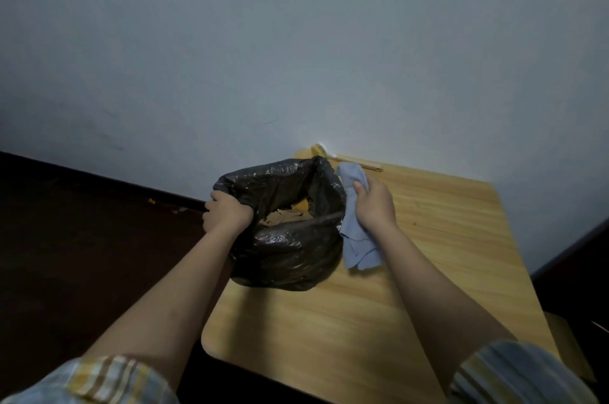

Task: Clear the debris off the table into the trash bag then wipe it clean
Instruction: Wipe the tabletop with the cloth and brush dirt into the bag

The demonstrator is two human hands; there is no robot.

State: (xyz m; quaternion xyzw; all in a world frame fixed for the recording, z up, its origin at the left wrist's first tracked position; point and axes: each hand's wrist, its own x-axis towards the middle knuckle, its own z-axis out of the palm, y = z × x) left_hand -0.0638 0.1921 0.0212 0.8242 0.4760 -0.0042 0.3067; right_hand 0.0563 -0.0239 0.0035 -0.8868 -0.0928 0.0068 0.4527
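A black trash bag (283, 229) sits at the far left edge of the wooden table (412, 288), partly hanging over that edge, its mouth open upward. Inside it lie tan and yellowish scraps of debris (283, 215). The left hand (224, 211) grips the left rim of the bag, fingers curled over the plastic and clamped on it. The right hand (372, 202) is just right of the bag's mouth and holds a light blue cloth (357, 239), fingers wrapped around its bunched middle; one end of the cloth sticks up past the fingers against the bag's right rim, and the other end hangs down to the table beside the bag. At the far edge of the table, against the pale wall (296, 41), lies a brush (346, 158) with a yellow head and a light wooden handle, just behind the bag and cloth. Both forearms are bare, with plaid sleeves (108, 377) rolled up near the elbows. A dark floor (82, 239) lies left of the table.
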